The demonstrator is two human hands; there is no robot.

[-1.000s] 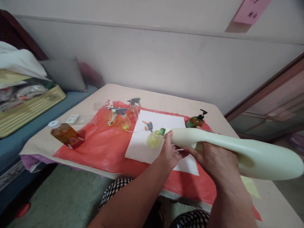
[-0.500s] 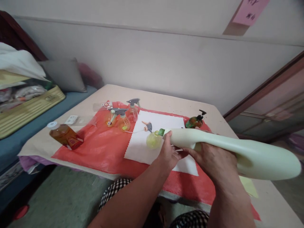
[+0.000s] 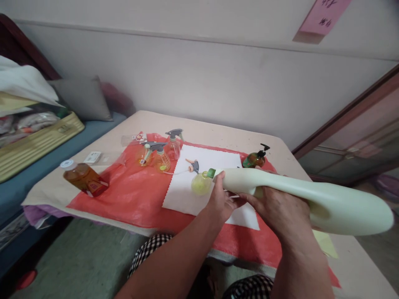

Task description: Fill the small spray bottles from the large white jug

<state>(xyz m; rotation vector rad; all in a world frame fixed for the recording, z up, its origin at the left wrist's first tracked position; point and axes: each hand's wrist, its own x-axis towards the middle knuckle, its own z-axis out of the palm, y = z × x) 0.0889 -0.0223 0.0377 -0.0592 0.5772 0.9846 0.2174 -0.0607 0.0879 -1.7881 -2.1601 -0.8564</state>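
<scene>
And here I've got both hands closed round the pale green container [image 3: 349, 207], left hand [image 3: 220, 201] at its narrow end, right hand [image 3: 282, 207] round the middle. Its long axis runs sideways, green tip [image 3: 211, 172] pointing left, right at the round bottle's [image 3: 200, 185] neck, just beyond my left thumb; contact, I can't tell!

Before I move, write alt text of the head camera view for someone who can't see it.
Two bare hands, left and right, hold a long pale-green plastic container, its green spout at the mouth of a round clear yellowish bottle on scalloped white paper. Spray bottles stand left on red plastic sheeting.
</scene>
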